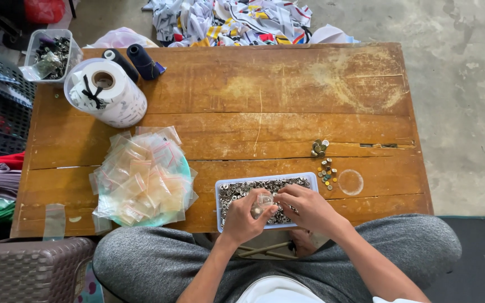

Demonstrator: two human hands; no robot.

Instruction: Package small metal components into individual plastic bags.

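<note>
Two hands: left hand (242,217), right hand (308,206). One small clear bag (261,203) held between them. One tray of metal snaps (237,189). One pile of clear bags (141,177). Two dark thread cones (136,60). One white tape roll (108,90). One wooden table (287,95).

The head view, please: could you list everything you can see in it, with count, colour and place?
wooden table: one, brown, centre
plastic tray: one, pale blue, near edge, full of small metal parts
small clear bag: one, held over the tray
pile of zip bags: many, clear, left of tray
tape roll: one, white, far left
thread spools: two, dark, behind the roll
clear tub: one, far left corner, dark bits inside
loose buttons: two small clusters, mixed colours, right of tray
clear lid: one, round, right of buttons
cloth heap: patterned, floor beyond table
left hand: grip on the bag
right hand: at the bag's opening
</note>
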